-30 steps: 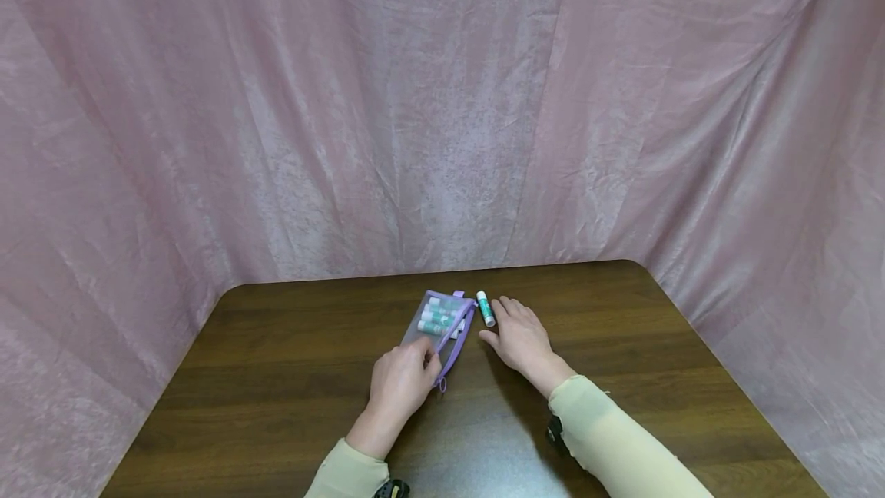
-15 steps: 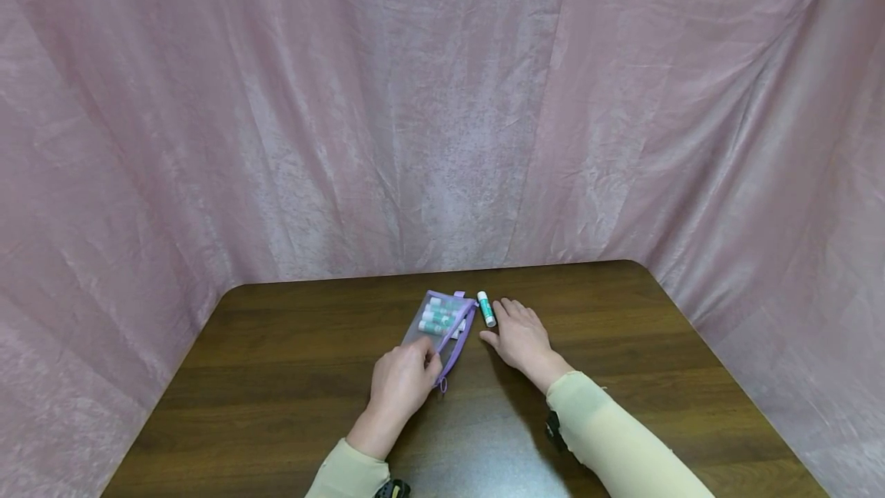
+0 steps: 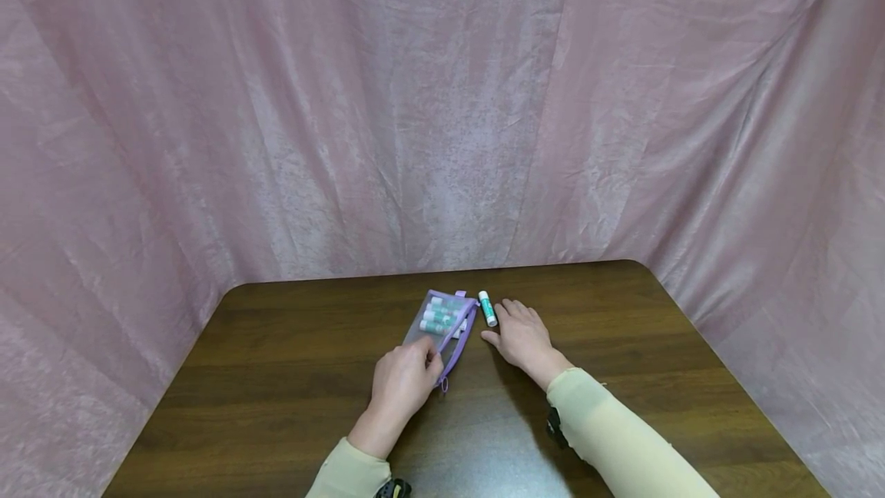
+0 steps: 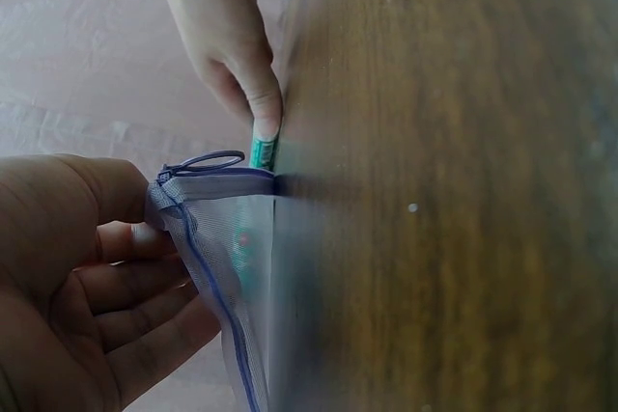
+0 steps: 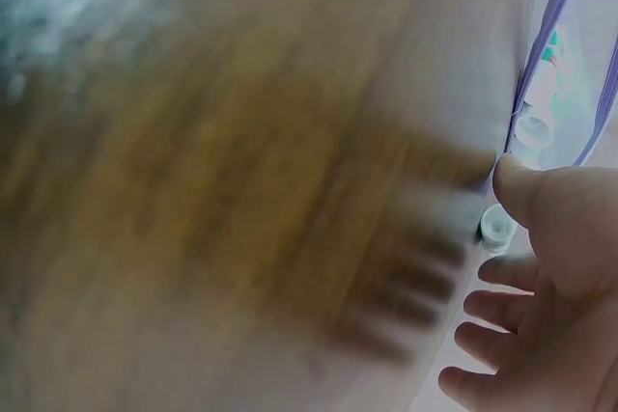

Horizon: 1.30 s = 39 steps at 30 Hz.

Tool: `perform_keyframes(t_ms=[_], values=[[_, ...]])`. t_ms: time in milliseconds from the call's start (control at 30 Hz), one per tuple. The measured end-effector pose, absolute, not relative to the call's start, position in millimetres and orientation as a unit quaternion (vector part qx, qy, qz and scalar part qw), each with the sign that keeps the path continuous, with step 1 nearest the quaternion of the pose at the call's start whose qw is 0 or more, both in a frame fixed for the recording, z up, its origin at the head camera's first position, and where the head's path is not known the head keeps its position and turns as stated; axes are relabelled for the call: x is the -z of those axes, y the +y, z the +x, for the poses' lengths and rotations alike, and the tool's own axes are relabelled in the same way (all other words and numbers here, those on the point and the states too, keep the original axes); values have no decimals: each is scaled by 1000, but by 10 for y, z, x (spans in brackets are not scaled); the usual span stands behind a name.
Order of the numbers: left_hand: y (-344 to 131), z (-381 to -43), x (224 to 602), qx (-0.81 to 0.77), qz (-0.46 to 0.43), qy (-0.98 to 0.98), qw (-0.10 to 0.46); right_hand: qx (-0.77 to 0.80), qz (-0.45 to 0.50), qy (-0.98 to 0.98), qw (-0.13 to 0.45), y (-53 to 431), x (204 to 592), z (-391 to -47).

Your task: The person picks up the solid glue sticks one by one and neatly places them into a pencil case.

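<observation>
The left hand (image 3: 403, 380) pinches the near end of a see-through pouch (image 3: 442, 323) with a purple edge. The pouch lies flat in the middle of the brown table (image 3: 276, 375). Small green and white tubes are inside it. One more tube (image 3: 487, 308) lies just right of the pouch. The right hand (image 3: 523, 335) rests flat and loose beside that tube, holding nothing. The words on the tubes are too small to read. Behind the pouch hangs a pink curtain (image 3: 442, 98). Nothing has really moved since a second ago.

Purple-trimmed pouch (image 3: 445, 319) (green-white tubes (image 3: 487, 308))
</observation>
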State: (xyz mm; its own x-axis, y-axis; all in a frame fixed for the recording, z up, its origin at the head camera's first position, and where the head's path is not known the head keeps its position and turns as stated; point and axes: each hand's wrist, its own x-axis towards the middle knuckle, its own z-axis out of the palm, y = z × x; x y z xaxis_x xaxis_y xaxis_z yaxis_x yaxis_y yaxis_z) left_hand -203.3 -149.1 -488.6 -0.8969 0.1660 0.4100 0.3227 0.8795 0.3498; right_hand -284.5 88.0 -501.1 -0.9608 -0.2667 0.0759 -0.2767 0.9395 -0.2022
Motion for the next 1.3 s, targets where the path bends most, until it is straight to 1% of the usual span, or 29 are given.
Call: perform_keyframes(t_ms=[267, 467, 700, 1000, 1167, 1300], values=[[-1494, -2046, 4891, 210, -125, -954, 173, -98, 134, -986, 13, 858, 4980, -2841], [-1496, -2055, 4891, 206, -126, -955, 174, -95, 132, -987, 14, 847, 4988, -2861], [-1498, -2056, 4888, 209, -126, -955, 168, -100, 131, -985, 40, 828, 4995, -2872], [-1498, -2043, 4893, 209, -129, -953, 177, -86, 131, -985, 77, 817, 4993, -2904], [-1499, -2035, 4889, 209, -129, -953, 176, -86, 130, -984, 82, 809, 5002, -2921], [-1498, -2021, 4883, 212, -134, -950, 188, -88, 130, -984, 83, 793, 5011, -2939]])
